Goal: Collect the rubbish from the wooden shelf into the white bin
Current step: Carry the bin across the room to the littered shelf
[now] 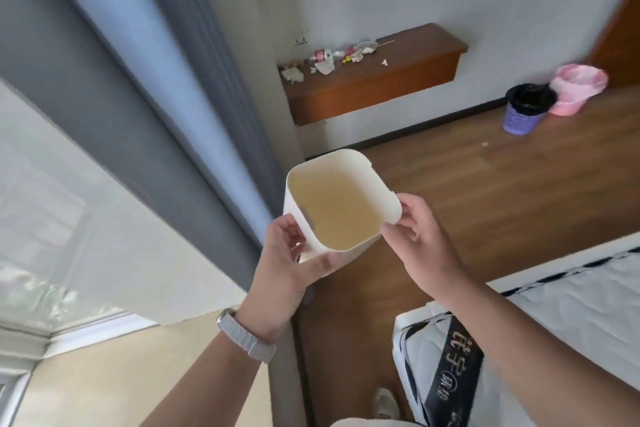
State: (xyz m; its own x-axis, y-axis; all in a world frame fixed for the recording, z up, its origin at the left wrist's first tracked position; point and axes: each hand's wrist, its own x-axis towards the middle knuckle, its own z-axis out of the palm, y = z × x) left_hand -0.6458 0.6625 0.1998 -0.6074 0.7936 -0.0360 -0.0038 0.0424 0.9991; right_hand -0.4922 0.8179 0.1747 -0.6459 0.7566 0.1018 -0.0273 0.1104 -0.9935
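Here the empty bin (332,215) is gripped at its rim by both hands, left (287,263) and right (420,243), fingers closed; it is best carried level to just below the shelf (408,55), where the rubbish (325,61) lies well apart.

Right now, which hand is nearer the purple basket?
Right. The right hand, on the white bin's right rim, sits toward the purple basket; the left hand holds the far side.

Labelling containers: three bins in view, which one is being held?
The white bin, gripped by the left hand and right hand. The purple basket and pink bin stand on the floor by the wall.
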